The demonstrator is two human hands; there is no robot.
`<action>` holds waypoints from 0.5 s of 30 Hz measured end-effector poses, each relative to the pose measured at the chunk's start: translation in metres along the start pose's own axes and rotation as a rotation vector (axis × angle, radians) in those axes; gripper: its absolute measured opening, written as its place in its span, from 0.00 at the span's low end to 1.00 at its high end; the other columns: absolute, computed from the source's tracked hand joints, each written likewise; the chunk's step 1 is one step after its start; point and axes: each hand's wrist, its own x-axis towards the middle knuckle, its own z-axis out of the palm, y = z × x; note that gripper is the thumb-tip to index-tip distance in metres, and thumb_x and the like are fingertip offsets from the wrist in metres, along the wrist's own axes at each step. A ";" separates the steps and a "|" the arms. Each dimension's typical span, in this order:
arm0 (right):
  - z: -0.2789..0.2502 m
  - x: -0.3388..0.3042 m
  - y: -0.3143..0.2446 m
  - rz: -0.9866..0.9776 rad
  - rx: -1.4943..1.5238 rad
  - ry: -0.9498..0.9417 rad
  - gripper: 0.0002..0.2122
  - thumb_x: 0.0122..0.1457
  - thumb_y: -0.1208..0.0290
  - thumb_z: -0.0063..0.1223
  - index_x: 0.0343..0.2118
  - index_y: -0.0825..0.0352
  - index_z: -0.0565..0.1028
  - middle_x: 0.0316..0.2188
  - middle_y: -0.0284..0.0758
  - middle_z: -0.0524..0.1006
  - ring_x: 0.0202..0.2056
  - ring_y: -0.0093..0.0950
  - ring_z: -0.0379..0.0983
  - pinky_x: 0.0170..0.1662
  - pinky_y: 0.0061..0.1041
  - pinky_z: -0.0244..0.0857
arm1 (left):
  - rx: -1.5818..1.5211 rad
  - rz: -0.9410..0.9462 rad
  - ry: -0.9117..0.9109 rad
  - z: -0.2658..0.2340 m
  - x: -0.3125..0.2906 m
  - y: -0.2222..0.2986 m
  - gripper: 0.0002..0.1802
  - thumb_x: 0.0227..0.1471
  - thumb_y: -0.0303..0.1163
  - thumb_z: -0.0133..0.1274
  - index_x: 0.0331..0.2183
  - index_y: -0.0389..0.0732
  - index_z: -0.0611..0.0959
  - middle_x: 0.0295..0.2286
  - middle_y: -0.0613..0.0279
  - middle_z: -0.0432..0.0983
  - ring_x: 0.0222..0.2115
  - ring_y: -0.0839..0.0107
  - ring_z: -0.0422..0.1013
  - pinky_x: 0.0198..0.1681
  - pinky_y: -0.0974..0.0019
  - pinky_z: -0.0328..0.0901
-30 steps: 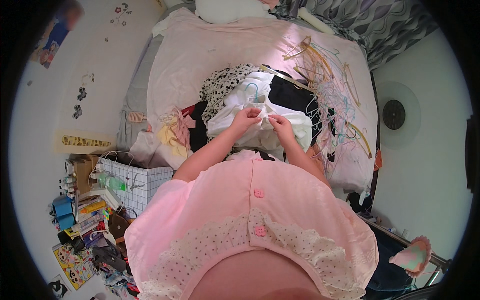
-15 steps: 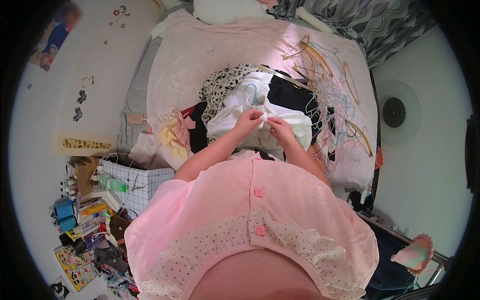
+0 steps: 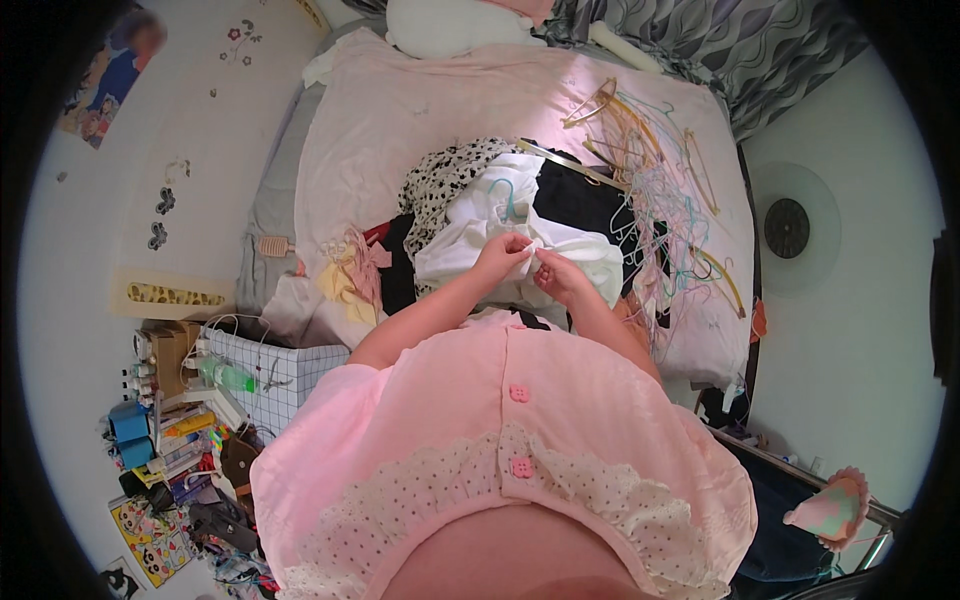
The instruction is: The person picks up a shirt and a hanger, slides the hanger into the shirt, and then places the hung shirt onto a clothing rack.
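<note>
- Pink bedspread (image 3: pixel 420 110) covers one bed, the widest thing in view, with one white pillow (image 3: pixel 450 25) at its far end.
- Pink buttoned top (image 3: pixel 500 440) with a dotted lace band fills the near part of the view and hides the bed's near edge; two pink buttons show on it.
- Clothes lie heaped mid-bed: one black garment (image 3: pixel 590 205), one black-and-white spotted piece (image 3: pixel 450 175), and one white garment (image 3: pixel 480 235) on top, nearest the person.
- Hangers (image 3: pixel 650 190) sprawl in a tangle to the right of the heap, thin ones in pastel and gold tones, too knotted to count.
- One white grid-patterned box (image 3: pixel 270 365) stands on the floor left of the bed, with a green bottle (image 3: pixel 225 375) on top.
- Small clutter (image 3: pixel 165 450) of pens, tubes and booklets spreads on the floor further left.
- One round dark disc (image 3: pixel 787 228) hangs on the right wall.
- Left hand (image 3: pixel 503 256) is closed, pinching a fold of the white garment between fingertips.
- Right hand (image 3: pixel 560 278) is closed too, pinching the same fold just beside the left; the two hands nearly touch above the heap.
- One comb-like brush (image 3: pixel 272 246) lies at the bed's left edge.
</note>
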 end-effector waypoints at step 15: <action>0.007 -0.002 -0.001 0.060 -0.010 -0.001 0.04 0.51 0.70 0.51 0.28 0.59 0.68 0.16 0.22 0.63 0.18 0.16 0.58 0.25 0.17 0.57 | 0.088 0.019 0.041 0.000 -0.004 0.009 0.11 0.44 0.25 0.51 0.34 0.38 0.74 0.27 0.67 0.71 0.28 0.79 0.65 0.33 0.76 0.60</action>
